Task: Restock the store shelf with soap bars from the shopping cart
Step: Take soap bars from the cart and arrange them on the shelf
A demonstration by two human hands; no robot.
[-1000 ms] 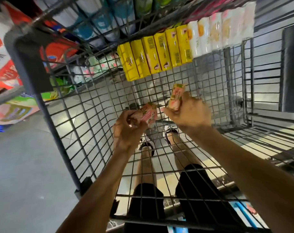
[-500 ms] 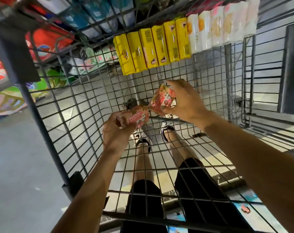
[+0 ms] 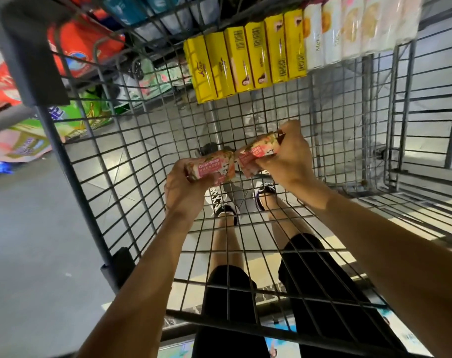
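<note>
Left hand (image 3: pixel 183 187) fingers wrap under left soap bar (image 3: pixel 211 169); bar's underside and lower edge hidden. Right hand (image 3: pixel 288 158) covers far end of right soap bar (image 3: pixel 258 153); small print illegible. White soap boxes (image 3: pixel 359 27) beside yellow soap boxes (image 3: pixel 248 58): tops cut by frame edge, labels blurred. Detergent bags (image 3: pixel 72 40) left of yellow boxes: partly behind cart wire (image 3: pixel 132 140), text unreadable.

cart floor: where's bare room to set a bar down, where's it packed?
Bare wire runs from the yellow soap boxes down to both hands, and right of the right hand to the cart wall. Crowded: the far edge, yellow boxes then white soap bars packed side by side.
</note>
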